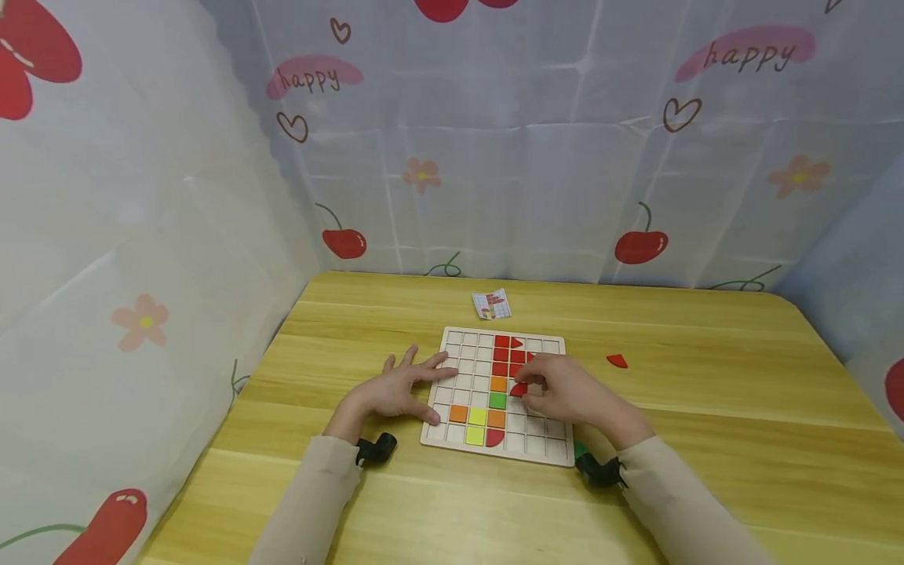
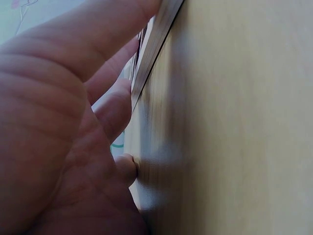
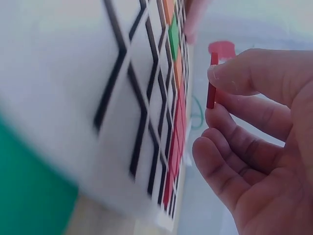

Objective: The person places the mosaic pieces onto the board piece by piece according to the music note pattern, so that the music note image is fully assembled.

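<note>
A white grid board [image 1: 438, 434] lies on the wooden table, with red, orange, green and yellow pieces set in some of its squares. Between thumb and fingertips my right hand [image 1: 565, 386] pinches a red quarter-circle piece [image 1: 519, 389] above the board, right of the orange and green squares. The right wrist view shows that red piece [image 3: 212, 81] edge-on, apart from the board. My left hand [image 1: 397, 390] rests at the board's left edge with its fingers spread. In the left wrist view its fingers [image 2: 115, 110] touch the board's side.
Behind the board lies a small picture card [image 1: 491, 304] with a coloured grid pattern. Another red quarter-circle piece [image 1: 617, 361] lies on the table to the right. Something green [image 1: 581, 450] shows by the board's lower right corner. A printed curtain [image 1: 494, 157] encloses the table.
</note>
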`<state>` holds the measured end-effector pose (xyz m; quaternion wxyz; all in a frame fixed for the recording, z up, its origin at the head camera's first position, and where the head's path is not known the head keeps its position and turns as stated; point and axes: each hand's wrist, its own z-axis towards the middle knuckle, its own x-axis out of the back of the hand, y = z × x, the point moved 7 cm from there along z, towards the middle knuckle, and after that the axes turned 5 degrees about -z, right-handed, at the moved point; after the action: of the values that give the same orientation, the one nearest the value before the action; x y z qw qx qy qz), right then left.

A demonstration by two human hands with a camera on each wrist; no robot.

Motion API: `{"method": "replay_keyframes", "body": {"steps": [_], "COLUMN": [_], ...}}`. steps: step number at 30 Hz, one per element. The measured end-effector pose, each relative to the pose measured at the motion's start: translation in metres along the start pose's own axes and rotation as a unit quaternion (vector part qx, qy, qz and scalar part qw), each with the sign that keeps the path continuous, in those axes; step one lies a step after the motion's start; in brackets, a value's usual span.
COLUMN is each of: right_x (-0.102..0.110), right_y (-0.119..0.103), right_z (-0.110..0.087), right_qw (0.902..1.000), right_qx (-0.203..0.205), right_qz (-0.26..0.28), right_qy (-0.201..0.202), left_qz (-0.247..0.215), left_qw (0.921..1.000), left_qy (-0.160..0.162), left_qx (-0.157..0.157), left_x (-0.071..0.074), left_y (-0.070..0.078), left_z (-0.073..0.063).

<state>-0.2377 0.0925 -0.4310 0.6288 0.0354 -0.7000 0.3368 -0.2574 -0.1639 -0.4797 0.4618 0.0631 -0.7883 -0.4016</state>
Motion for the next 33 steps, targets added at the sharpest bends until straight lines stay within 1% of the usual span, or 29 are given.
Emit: {"method": "replay_keyframes", "body": {"steps": [4,10,14,19,24,28,33], "right_x": [-0.008,-0.017,-0.019,-0.024,-0.028,-0.034,-0.038], "right_y": [-0.014,-0.033,-0.041,-0.047,-0.056,-0.062,-0.067], "right_z": [0.011,0.026,0.034,0.045,0.054,0.058,0.058], "right_qw": [0.9994,0.9975,0.9976,0.9973,0.9966,0.9952,0.9952], "right_qx": [0.035,0.067,0.06,0.044,0.059,0.075,0.067], "right_qz": [0.001,-0.009,-0.006,0.008,0.011,0.002,0.001], "right_qy": [-0.007,-0.022,-0.035,-0.058,-0.057,-0.063,-0.071], "left_qz": [0.003,0.002,0.004,0.001,-0.01,-0.015,-0.016], "left_qw": [1.0,1.0,1.0,1.0,0.9999,0.9999,0.9999], "left_qy": [0.0,-0.001,-0.002,-0.004,-0.001,-0.003,-0.005], "left_qx": [0.0,0.001,0.007,0.006,0.004,0.0,-0.001], "left_x": [0.0,0.001,0.001,0.0,0.002,0.002,0.001], "left_y": [0.0,0.0,-0.002,-0.002,-0.001,0.001,0.002], "left_z": [0.001,0.002,0.003,0.002,0.002,0.001,0.0]}}
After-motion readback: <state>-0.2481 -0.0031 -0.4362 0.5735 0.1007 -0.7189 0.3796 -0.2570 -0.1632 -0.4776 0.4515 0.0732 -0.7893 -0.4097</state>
